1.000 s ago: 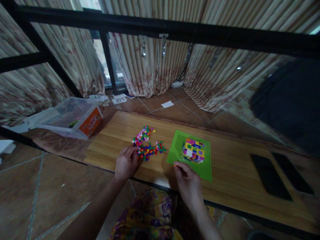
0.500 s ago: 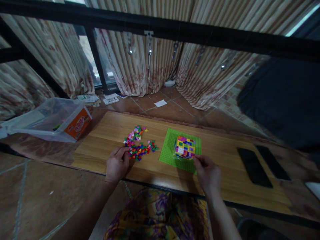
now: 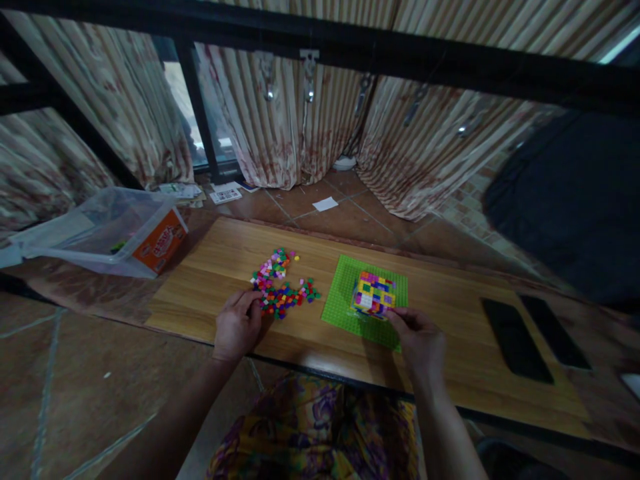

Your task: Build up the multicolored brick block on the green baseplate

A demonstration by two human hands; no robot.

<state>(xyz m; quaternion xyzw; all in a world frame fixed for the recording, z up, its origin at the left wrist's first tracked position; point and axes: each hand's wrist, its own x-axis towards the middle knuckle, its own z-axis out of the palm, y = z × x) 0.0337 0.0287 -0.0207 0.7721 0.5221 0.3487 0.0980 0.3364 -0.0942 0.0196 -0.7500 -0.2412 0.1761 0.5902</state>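
A pile of small coloured bricks (image 3: 283,285) lies on a low wooden board (image 3: 450,313). To its right sits a green baseplate (image 3: 345,300) carrying a multicoloured brick cube (image 3: 373,294). My left hand (image 3: 237,325) rests on the board with its curled fingertips at the pile's near left edge. My right hand (image 3: 419,341) is at the baseplate's near right corner, fingers pinched together beside the cube's lower right edge; what they hold is too small to make out.
A clear plastic bin with an orange label (image 3: 120,232) lies on the tiled floor at the left. Two dark flat slabs (image 3: 530,337) lie on the board's right end. Striped curtains and a black metal frame stand behind. A dark bundle (image 3: 575,200) is at the right.
My right hand moved from the baseplate's near left edge to its near right corner, beside the cube. The left hand has stayed at the brick pile. The camera view shifted slightly.
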